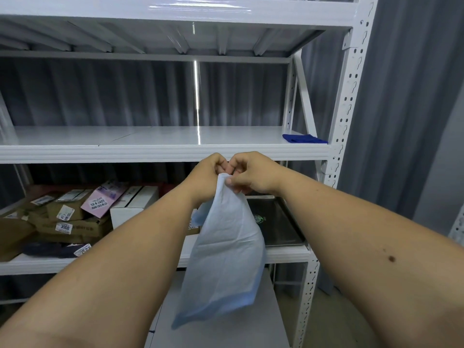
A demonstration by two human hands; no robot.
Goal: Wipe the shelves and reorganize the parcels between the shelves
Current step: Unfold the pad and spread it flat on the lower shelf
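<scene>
Two bare forearms reach forward in the head view, and both hands meet just below the front edge of the middle shelf (pixel 155 153) of a white metal rack. The left hand (pixel 208 175) and the right hand (pixel 251 175) are each closed in a pinch on the top edge of a pale sheet (pixel 226 247), white with a light blue border along its lower and side edges, which hangs down between the arms and is creased along fold lines. The fingertips of the two hands are touching or nearly so at the top of the sheet. On the middle shelf lies a folded dark blue cloth (pixel 305 138), at the far right end near the rack's perforated upright (pixel 347 101); the rest of that shelf's top is bare and glossy. On the lower shelf (pixel 45 264), to the left of the arms, sit the parcels: brown cardboard parcels (pixel 72 222) bearing white labels, a pink parcel (pixel 104 199) leaning on top of them, a white box (pixel 135 204) just beside it, and a dark bag (pixel 52 248) at the front edge. To the right of the sheet, on the same shelf, rests a flat dark tray (pixel 278 222). Grey pleated curtain (pixel 406 96) hangs behind and beside the rack.
</scene>
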